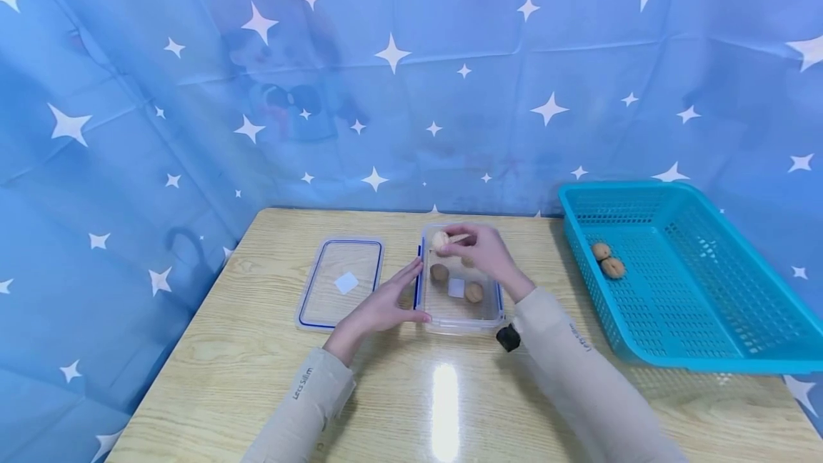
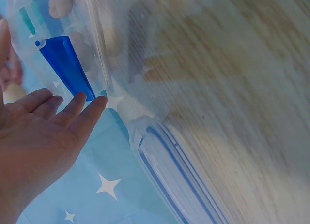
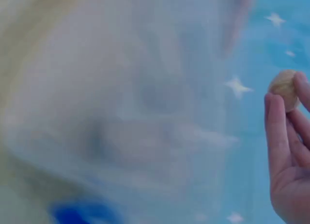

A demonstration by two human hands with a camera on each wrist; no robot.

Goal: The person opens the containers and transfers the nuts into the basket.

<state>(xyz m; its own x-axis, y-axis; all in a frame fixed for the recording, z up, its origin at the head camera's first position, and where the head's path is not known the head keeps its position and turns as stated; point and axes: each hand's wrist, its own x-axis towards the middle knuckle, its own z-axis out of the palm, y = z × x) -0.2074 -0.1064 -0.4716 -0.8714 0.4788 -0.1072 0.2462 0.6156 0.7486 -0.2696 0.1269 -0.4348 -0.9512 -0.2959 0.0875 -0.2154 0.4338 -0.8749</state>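
In the head view, my right hand (image 1: 481,252) pinches a pale walnut (image 1: 440,240) between thumb and fingertips, over the far left part of a clear plastic food container (image 1: 444,310). The right wrist view also shows this walnut (image 3: 285,90) at the fingertips. Inside the container lie several walnuts, among them a darker one (image 1: 439,273) and one nearer the front (image 1: 474,292). My left hand (image 1: 379,306) is at the container's left side, its fingers extended. In the left wrist view its fingertips are by the container's blue latch (image 2: 68,67).
Left of the container, its clear lid (image 1: 326,284) with a blue seal lies on the wooden table (image 1: 257,349). A turquoise basket (image 1: 681,291) stands on the right, holding two walnuts (image 1: 613,268) near its left wall. A blue star-patterned cloth (image 1: 437,91) hangs behind the table.
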